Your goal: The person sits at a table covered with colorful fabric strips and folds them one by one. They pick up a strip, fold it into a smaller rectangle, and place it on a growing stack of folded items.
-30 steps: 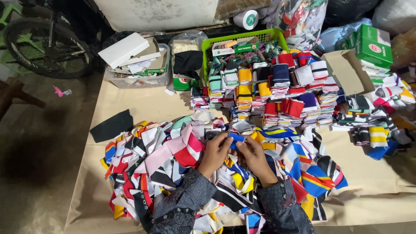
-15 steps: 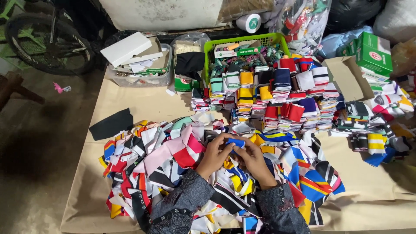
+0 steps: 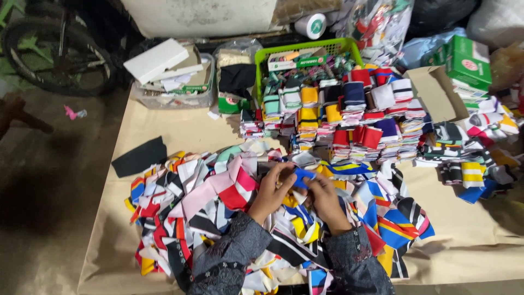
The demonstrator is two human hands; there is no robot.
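Overhead view of a sorting surface covered with tan paper [image 3: 180,131]. At centre, the left hand [image 3: 271,191] and the right hand [image 3: 326,198] meet over a loose heap of striped fabric strips [image 3: 213,213]. Both hands pinch a small blue fabric piece [image 3: 302,176] between fingertips and thumbs; the piece sits at the upper edge of the heap, just above the knuckles, and is held up off the strips beneath. Both forearms wear dark patterned sleeves [image 3: 229,262] that enter from 6 o'clock.

At 12 to 1 o'clock from the hands stand folded fabric stacks [image 3: 355,114] in tidy rows, in red, yellow, navy and white. Behind them, at 12 o'clock, a green plastic basket [image 3: 305,49] holds small packets. At 2 o'clock lies an open cardboard flap [image 3: 434,93], and beyond it a green box [image 3: 466,60]. At 3 o'clock a further group of striped folded pieces [image 3: 469,164] rests near the edge of the paper.

At 9 o'clock a single black fabric piece [image 3: 141,157] lies flat on the paper, apart from the heap. At 11 o'clock a clear tray [image 3: 169,90] carries a white box [image 3: 155,60] and papers, with a black bag [image 3: 237,76] just beside it. A bicycle wheel [image 3: 54,49] is seen at 10 o'clock, off the paper.
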